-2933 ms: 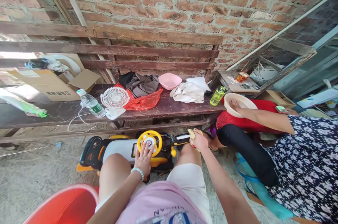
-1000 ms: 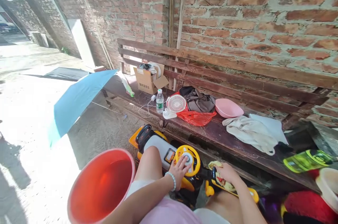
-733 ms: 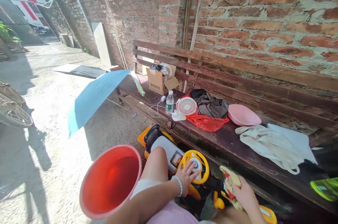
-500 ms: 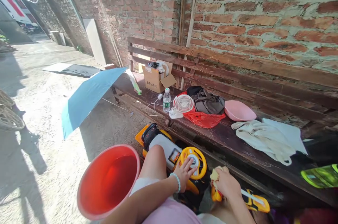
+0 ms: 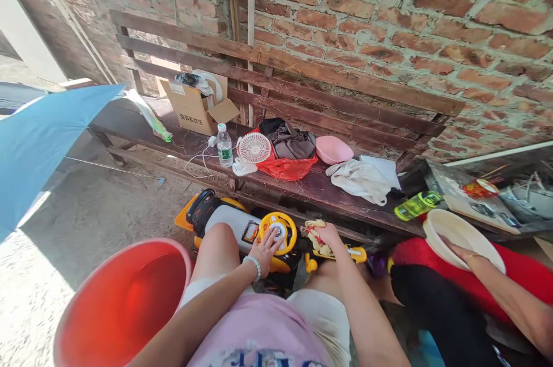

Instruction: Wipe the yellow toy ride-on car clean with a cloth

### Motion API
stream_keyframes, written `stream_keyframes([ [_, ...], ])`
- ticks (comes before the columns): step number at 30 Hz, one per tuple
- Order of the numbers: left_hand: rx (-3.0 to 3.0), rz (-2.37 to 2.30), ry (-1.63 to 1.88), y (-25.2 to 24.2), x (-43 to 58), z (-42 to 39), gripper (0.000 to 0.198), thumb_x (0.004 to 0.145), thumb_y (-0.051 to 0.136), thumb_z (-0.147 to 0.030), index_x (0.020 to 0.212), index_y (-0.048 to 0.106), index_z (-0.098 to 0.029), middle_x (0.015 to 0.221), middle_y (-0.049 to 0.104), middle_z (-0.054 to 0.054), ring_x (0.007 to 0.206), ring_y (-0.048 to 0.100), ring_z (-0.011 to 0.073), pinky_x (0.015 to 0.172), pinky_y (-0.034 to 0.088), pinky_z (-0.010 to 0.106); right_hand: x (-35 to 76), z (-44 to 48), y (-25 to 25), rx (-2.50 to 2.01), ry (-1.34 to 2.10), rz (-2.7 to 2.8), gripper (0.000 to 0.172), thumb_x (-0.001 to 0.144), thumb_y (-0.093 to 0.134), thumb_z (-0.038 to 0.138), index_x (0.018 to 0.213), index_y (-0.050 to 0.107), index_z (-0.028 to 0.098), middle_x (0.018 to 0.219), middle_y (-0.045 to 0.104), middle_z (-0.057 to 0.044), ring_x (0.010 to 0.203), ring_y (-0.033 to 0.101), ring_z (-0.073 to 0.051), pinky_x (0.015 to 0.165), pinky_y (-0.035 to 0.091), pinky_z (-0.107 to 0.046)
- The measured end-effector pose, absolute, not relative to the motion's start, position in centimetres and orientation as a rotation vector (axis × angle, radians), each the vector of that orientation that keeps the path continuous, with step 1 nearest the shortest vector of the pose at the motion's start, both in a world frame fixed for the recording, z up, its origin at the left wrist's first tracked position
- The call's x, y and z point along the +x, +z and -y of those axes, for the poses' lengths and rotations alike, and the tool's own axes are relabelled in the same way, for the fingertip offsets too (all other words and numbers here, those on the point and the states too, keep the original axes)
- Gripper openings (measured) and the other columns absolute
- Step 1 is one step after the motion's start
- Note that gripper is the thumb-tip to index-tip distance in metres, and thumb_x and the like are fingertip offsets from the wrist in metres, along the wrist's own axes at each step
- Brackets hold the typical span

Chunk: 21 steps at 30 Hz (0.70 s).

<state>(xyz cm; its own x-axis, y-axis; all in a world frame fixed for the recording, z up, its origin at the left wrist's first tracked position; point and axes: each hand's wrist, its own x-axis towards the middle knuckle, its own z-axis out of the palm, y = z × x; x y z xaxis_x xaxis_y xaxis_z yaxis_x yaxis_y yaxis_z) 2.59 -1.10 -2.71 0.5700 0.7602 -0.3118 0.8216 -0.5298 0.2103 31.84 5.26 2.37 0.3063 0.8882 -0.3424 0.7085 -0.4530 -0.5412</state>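
My left hand [image 5: 265, 250], with a pale bead bracelet at the wrist, lies with fingers outstretched on the hub and rim of a yellow steering wheel [image 5: 290, 227]. That wheel belongs to a yellow, white and black ride-on toy car [image 5: 224, 222] beneath me. My right hand [image 5: 329, 238] is closed around a crumpled, pale yellow and red cloth [image 5: 317, 224], just right of the wheel. Part of the cloth is hidden by my fingers. Below it shows a yellow part of the toy [image 5: 358, 254].
A red tub [image 5: 64, 321] stands at my left, near a blue umbrella [image 5: 56, 131]. The wooden bench [image 5: 302, 199] bears a box [image 5: 190, 108], water bottle [image 5: 224, 148], fan [image 5: 254, 148] and pink basin [image 5: 334, 150]. At right, another person's hand [image 5: 460, 252] holds a cream basin [image 5: 458, 229].
My view has swung right and down, bringing the other person and the cream basin into sight. My left hand stays on the wheel; my right hand still holds the cloth, now raised a little.
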Motion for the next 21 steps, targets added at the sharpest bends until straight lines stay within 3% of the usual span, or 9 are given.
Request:
stream_keyframes([
  [6,2.495,-1.305,-0.273,-2.8,2.7,1.2,0.119,0.073,0.076,-0.028,0.167,0.003,-0.032,0.172,-0.017,0.006,0.160,-0.010,0.0392,0.118,0.028,0.070,32.6,-2.1,0.8,-2.124,0.752,1.149,0.048,0.084,0.057,0.057,0.104,0.074,0.017,0.106,0.079,-0.013,0.098,0.075,-0.026,0.084,0.058,-0.035],
  [10,2.501,-1.305,-0.269,-2.8,2.8,1.2,0.119,0.074,0.077,-0.027,0.167,0.003,-0.031,0.173,-0.016,0.007,0.160,-0.008,0.0376,0.118,0.030,0.067,32.8,0.8,1.5,-1.902,0.606,1.025,0.063,0.082,0.053,0.070,0.110,0.072,0.017,0.109,0.077,-0.013,0.100,0.073,-0.026,0.090,0.057,-0.038],
  [12,2.489,-1.312,-0.266,-2.7,2.8,1.2,0.119,0.073,0.077,-0.026,0.167,0.003,-0.031,0.173,-0.015,0.007,0.161,-0.006,0.0380,0.119,0.029,0.067,32.0,2.0,2.7,-1.864,0.542,1.196,0.056,0.085,0.054,0.064,0.112,0.072,0.018,0.115,0.075,-0.013,0.106,0.070,-0.026,0.097,0.054,-0.039],
  [15,2.472,-1.315,-0.269,-2.8,2.9,1.2,0.119,0.074,0.076,-0.026,0.167,0.001,-0.032,0.173,-0.015,0.006,0.160,-0.007,0.0389,0.119,0.028,0.067,29.4,3.2,5.3,-1.779,0.632,1.641,0.037,0.087,0.058,0.039,0.118,0.072,0.023,0.126,0.071,-0.009,0.115,0.066,-0.024,0.102,0.050,-0.035],
  [18,2.492,-1.317,-0.277,-2.9,2.9,1.2,0.117,0.077,0.074,-0.028,0.167,0.000,-0.032,0.173,-0.016,0.006,0.160,-0.011,0.0385,0.118,0.028,0.068,26.3,3.7,7.5,-1.825,0.801,2.049,0.038,0.083,0.061,0.022,0.118,0.072,0.028,0.122,0.071,-0.005,0.110,0.065,-0.022,0.095,0.048,-0.030],
  [21,2.520,-1.312,-0.286,-2.9,2.8,1.2,0.116,0.077,0.073,-0.028,0.167,0.000,-0.031,0.173,-0.016,0.006,0.160,-0.012,0.0374,0.118,0.029,0.069,24.1,3.1,8.4,-2.018,0.802,2.308,0.029,0.084,0.062,0.020,0.108,0.075,0.027,0.110,0.072,-0.004,0.102,0.066,-0.023,0.087,0.046,-0.029],
])
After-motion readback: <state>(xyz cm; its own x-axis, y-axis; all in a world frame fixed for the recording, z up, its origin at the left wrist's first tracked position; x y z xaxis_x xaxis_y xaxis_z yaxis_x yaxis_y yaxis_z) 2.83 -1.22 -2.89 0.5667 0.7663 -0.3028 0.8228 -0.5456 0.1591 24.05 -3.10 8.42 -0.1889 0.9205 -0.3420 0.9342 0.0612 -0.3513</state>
